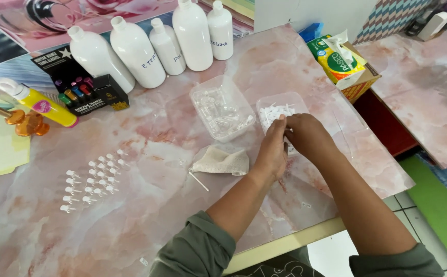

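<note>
My left hand (273, 149) and my right hand (305, 136) meet over the near edge of a clear plastic tub (280, 110) that holds several small white parts. The fingertips of both hands pinch together on a tiny piece that I cannot make out. A second clear tub (222, 106) with small clear vials stands just left of them. A folded beige cloth (221, 161) and a thin white stick (198, 181) lie on the pink marble tabletop (146, 138) near my left wrist. Rows of small capped clear vials (94, 179) lie at the left.
Several white bottles (156, 43) stand along the back. A black box with coloured vials (79, 84), a yellow bottle (43, 105) and an amber pump (25, 123) sit at the far left. A tissue pack in a cardboard box (344, 64) is at the right edge.
</note>
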